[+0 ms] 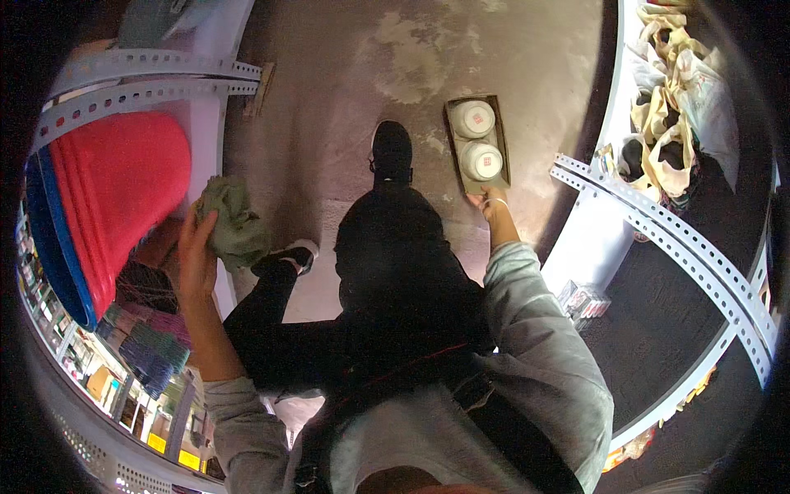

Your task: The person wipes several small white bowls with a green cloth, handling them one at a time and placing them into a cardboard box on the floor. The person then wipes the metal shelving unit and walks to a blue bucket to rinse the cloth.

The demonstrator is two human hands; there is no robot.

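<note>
My left hand (199,253) grips a crumpled green cloth (234,225) at the left, beside a shelving post. On the right, my right hand (490,207) holds the near end of a shallow rectangular cardboard tray (504,133) over the floor. Two round white ceramic pieces, apparently upturned bowls or cups, sit in it one behind the other. The far one (474,118) and the near one (481,162) each bear a small red mark. My right thumb lies near the tray's edge; the other fingers are partly hidden under it.
At the left, a large red plastic container (129,185) with a blue one at its rim sits by perforated metal shelf rails (148,62). Plastic bags (673,129) lie on a shelf at the right, behind a perforated rail (673,234). Small boxes (583,302) stand lower down.
</note>
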